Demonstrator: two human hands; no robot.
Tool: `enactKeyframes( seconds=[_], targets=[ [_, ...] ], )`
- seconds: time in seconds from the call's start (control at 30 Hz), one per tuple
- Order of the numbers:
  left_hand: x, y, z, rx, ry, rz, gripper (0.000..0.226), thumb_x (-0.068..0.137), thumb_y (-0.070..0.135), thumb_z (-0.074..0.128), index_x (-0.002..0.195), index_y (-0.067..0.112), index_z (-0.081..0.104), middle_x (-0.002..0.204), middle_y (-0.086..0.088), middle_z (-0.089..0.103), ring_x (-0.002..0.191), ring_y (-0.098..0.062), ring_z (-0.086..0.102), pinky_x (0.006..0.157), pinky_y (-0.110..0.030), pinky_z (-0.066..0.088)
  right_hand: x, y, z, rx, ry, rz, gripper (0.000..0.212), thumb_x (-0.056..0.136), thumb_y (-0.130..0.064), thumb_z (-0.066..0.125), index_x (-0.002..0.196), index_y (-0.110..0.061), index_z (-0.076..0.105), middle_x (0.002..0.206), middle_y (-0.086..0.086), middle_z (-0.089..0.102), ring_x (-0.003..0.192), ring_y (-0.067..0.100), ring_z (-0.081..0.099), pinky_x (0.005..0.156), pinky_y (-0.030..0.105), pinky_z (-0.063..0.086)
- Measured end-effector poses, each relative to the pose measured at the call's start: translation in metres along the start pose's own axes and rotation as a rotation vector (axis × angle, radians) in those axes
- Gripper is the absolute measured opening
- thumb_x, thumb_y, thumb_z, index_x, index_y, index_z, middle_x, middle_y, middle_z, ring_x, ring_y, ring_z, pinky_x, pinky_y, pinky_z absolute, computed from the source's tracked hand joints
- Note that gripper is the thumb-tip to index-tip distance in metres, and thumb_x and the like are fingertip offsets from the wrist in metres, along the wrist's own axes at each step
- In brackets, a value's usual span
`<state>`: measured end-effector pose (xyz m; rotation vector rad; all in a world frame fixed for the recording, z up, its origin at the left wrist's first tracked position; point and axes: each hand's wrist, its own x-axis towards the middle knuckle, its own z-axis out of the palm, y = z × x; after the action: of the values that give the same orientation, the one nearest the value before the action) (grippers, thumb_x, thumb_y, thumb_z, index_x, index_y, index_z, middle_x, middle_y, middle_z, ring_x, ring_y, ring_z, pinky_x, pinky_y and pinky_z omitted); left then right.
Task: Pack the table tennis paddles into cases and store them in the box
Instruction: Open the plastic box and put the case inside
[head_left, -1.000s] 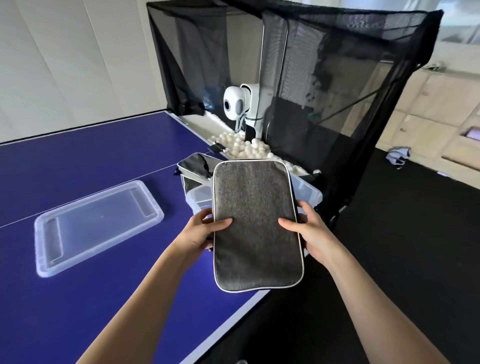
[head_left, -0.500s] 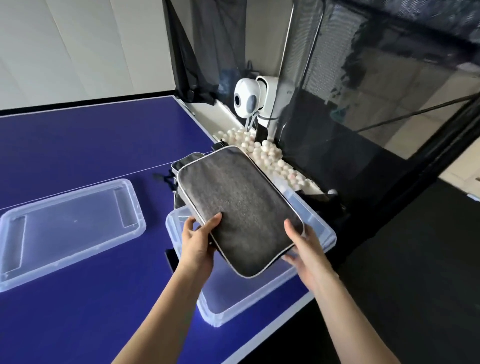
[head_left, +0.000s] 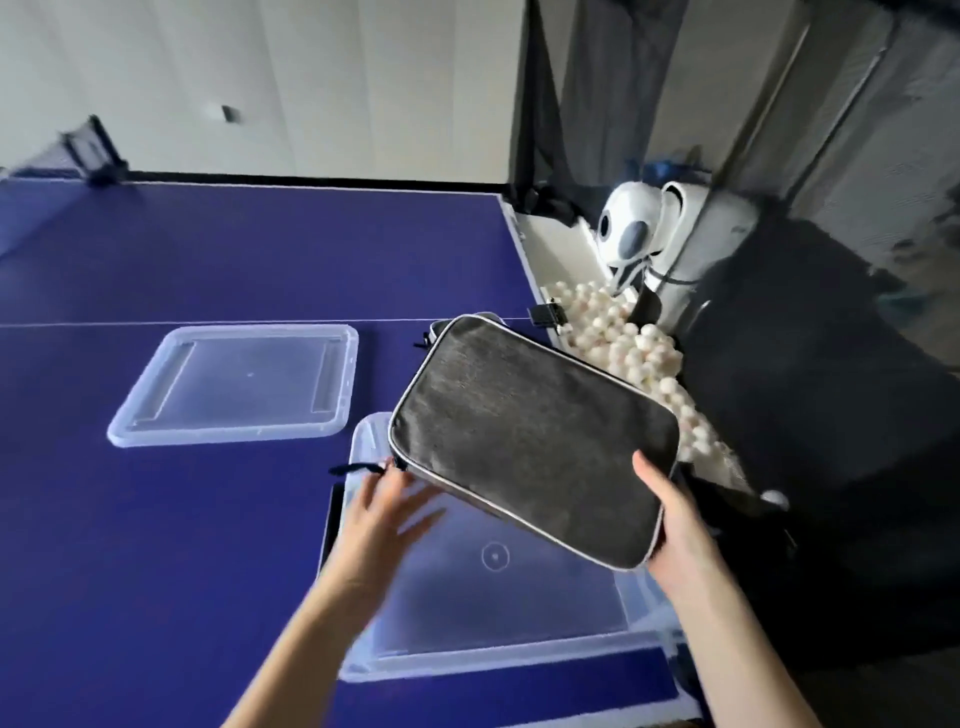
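Head view: grey case (head_left: 530, 447) is tilted over the open clear box (head_left: 498, 649), which sits at the table (head_left: 208, 597) edge. Right hand (head_left: 670, 525) clamps the case's near right corner, thumb on top. Left hand (head_left: 384, 514) is blurred, fingers spread and loose near the case's left corner; holding nothing as far as I can tell.

Risks, my guess: w/ only one hand gripping a corner, the case could swing or slip and land crooked across the box rim. The box sits close to the table edge, so a hard drop might nudge it off.

Around: a second dark case (head_left: 441, 328) peeks out just behind the grey one. The clear lid (head_left: 239, 384) lies flat to the left, well apart from the box. White balls (head_left: 623, 353) fill a tray beside the ball machine (head_left: 628, 234), w/ black netting (head_left: 810, 389) beyond. Nothing blocks the box opening.
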<state>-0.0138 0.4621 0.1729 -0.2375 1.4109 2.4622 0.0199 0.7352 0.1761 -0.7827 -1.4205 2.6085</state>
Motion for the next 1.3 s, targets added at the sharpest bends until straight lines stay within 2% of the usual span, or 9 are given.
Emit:
enactKeyframes(
  seconds=[0.13,0.27,0.33,0.43,0.57,0.8,0.87,1.03,1.3],
  targets=[
    [0.006,0.022,-0.032,0.039,0.177,0.071,0.063,0.076,0.056,0.052,0.129,0.023,0.047,0.131,-0.008,0.059,0.107,-0.023,0.064,0.091,-0.038,0.049,0.019,-0.033,-0.025,-0.131,-0.079,0.069,0.056,0.072,-0.031,0.070,0.126,-0.018,0.060,0.116,0.007,0.069,0.103,0.024,0.068,0.075,0.038,0.057],
    [0.010,0.027,-0.019,0.293,-0.019,0.000,0.066,0.066,0.050,0.082,0.123,0.026,0.057,0.110,-0.002,0.070,0.092,-0.016,0.070,0.076,-0.028,0.055,0.030,-0.036,-0.031,-0.194,-0.151,0.067,0.055,0.073,-0.026,0.069,0.126,-0.015,0.058,0.116,0.008,0.069,0.104,0.023,0.067,0.072,0.035,0.058],
    [0.012,0.019,-0.009,0.349,-0.062,-0.056,0.063,0.068,0.038,0.084,0.124,0.022,0.059,0.111,-0.004,0.072,0.095,-0.017,0.070,0.074,-0.025,0.057,0.033,-0.032,-0.031,-0.213,-0.163,0.074,0.053,0.071,-0.024,0.071,0.122,-0.013,0.059,0.112,0.011,0.070,0.098,0.025,0.069,0.070,0.035,0.058],
    [0.016,0.001,-0.006,0.369,0.068,-0.066,0.051,0.078,0.011,0.075,0.126,0.013,0.058,0.117,-0.013,0.068,0.102,-0.024,0.068,0.086,-0.034,0.057,0.037,-0.022,-0.029,-0.300,-0.157,0.075,0.039,0.067,-0.027,0.075,0.104,-0.016,0.069,0.105,0.012,0.072,0.090,0.025,0.071,0.066,0.036,0.058],
    [0.020,-0.023,-0.013,0.447,0.207,-0.144,0.042,0.083,0.005,0.072,0.123,0.010,0.061,0.115,-0.017,0.066,0.094,-0.031,0.068,0.081,-0.038,0.055,0.047,0.002,-0.036,-0.506,-0.073,0.001,0.024,0.074,-0.028,0.077,0.094,-0.019,0.068,0.103,0.010,0.072,0.093,0.022,0.070,0.084,0.040,0.056],
    [0.038,-0.057,-0.030,0.604,0.305,-0.220,0.059,0.078,0.002,0.076,0.125,0.026,0.048,0.101,0.000,0.060,0.082,-0.017,0.063,0.058,-0.028,0.050,0.069,0.040,-0.045,-1.099,-0.017,0.029,0.061,0.062,-0.045,0.083,0.106,-0.014,0.055,0.111,0.008,0.062,0.102,0.025,0.061,0.090,0.045,0.051],
    [0.046,-0.065,-0.037,0.650,0.306,-0.262,0.069,0.073,0.002,0.080,0.129,0.023,0.046,0.100,-0.001,0.061,0.085,-0.019,0.063,0.063,-0.029,0.052,0.078,0.051,-0.046,-1.111,-0.032,0.098,0.065,0.063,-0.041,0.085,0.110,-0.011,0.051,0.114,0.009,0.059,0.105,0.027,0.060,0.092,0.045,0.051],
    [0.062,-0.086,-0.042,0.859,0.305,-0.367,0.084,0.065,0.001,0.084,0.137,0.015,0.042,0.125,-0.016,0.058,0.113,-0.032,0.057,0.097,-0.044,0.049,0.095,0.074,-0.053,-1.100,-0.016,0.283,0.070,0.064,-0.027,0.087,0.120,-0.006,0.049,0.122,0.013,0.059,0.111,0.029,0.058,0.098,0.044,0.048],
    [0.069,-0.108,-0.053,1.065,0.303,-0.488,0.085,0.067,0.010,0.084,0.137,0.015,0.037,0.129,-0.015,0.054,0.121,-0.033,0.051,0.100,-0.045,0.045,0.100,0.095,-0.055,-1.293,0.040,0.400,0.089,0.064,-0.036,0.086,0.134,-0.002,0.042,0.136,0.015,0.049,0.124,0.028,0.051,0.103,0.040,0.043]
  ],
)
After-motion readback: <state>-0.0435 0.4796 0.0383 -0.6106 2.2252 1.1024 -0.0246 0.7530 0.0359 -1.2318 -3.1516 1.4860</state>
